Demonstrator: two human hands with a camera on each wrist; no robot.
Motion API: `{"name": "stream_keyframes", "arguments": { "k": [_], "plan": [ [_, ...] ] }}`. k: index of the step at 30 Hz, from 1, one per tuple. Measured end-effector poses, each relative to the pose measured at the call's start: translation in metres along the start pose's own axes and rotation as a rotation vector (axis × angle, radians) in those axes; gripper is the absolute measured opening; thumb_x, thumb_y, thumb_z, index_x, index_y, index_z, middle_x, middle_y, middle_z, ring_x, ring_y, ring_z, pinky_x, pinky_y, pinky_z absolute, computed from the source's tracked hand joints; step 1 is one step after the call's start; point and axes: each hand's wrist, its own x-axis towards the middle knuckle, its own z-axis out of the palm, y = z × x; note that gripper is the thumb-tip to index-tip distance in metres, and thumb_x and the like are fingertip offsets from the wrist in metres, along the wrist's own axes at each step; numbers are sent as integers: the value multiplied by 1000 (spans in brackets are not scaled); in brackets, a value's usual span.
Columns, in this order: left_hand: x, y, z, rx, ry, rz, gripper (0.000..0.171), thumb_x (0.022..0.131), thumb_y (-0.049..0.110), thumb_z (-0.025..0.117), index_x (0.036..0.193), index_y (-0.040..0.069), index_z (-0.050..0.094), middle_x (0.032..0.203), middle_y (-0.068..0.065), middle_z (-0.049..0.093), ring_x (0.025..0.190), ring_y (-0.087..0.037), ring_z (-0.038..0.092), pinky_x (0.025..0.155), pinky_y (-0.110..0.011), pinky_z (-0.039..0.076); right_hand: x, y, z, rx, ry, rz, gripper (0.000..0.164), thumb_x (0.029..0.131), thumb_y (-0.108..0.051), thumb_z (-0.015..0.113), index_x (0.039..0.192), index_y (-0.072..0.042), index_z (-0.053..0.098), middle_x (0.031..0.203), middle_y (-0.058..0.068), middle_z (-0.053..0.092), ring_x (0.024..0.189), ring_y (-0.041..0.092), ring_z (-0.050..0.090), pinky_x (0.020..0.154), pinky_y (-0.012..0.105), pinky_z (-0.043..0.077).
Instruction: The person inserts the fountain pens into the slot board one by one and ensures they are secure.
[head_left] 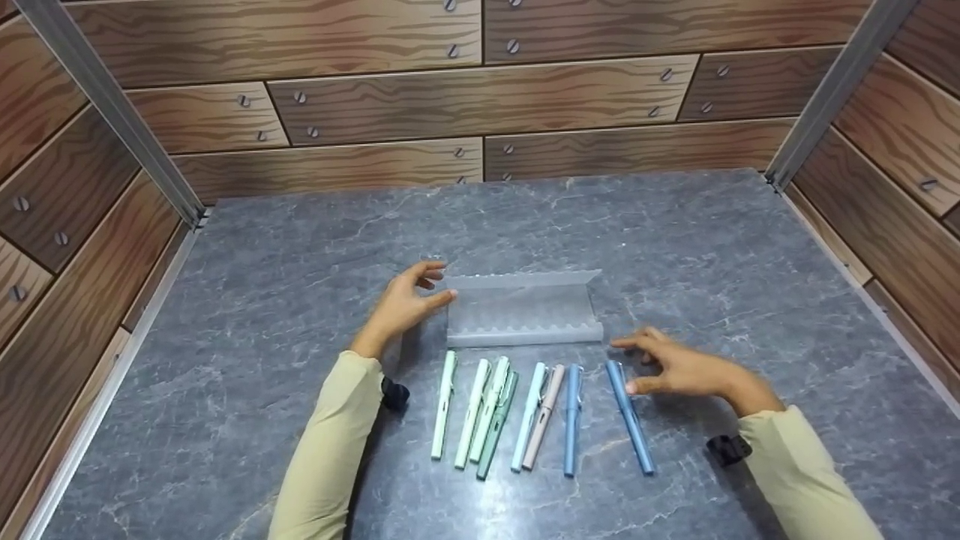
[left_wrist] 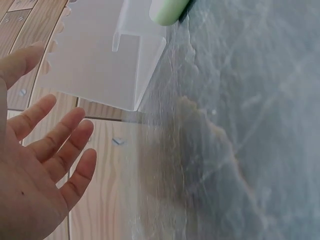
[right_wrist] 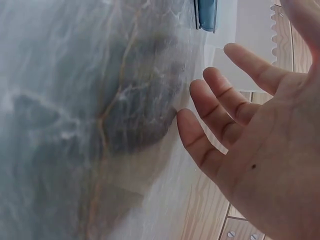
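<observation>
While pens (head_left: 543,418) lie before the tray (head_left: 521,309), wood-patterned walls (head_left: 480,101) stand behind.

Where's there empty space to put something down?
The table is bare behind the see-through tray, up to the back wall, and between the left sleeve and left wall. Eight pens crowd the tray's near side.

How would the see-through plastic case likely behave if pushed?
The case is probably light, as its walls look thin. It may flex, though the folded front edge should stiffen it. It would likely slide, since the table looks smooth.
</observation>
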Motion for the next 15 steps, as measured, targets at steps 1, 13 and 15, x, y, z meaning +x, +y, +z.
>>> {"name": "stream_keyframes", "arguments": {
  "k": [1,13,15],
  "plan": [
    [1,0,1,5,7,1,57,85,30,73,135,12,53,127,-13,61,114,-30,57,96,-49,45,0,0,0,1,-1,-3,72,86,-37,70,143,-6,40,120,20,43,108,35,48,89,58,45],
    [7,-1,9,1,81,31,40,83,24,75,120,11,64,116,-18,65,105,-35,59,88,-46,46,0,1,6,-2,-45,34,74,82,-41,73,143,-11,43,123,16,40,112,33,42,93,57,38],
    [8,-2,9,-7,90,38,39,83,23,75,118,10,64,115,-18,66,103,-35,59,87,-45,46,0,1,7,-5,-51,30,75,82,-41,73,143,-11,42,123,16,40,113,33,42,94,56,38]
  ]
}}
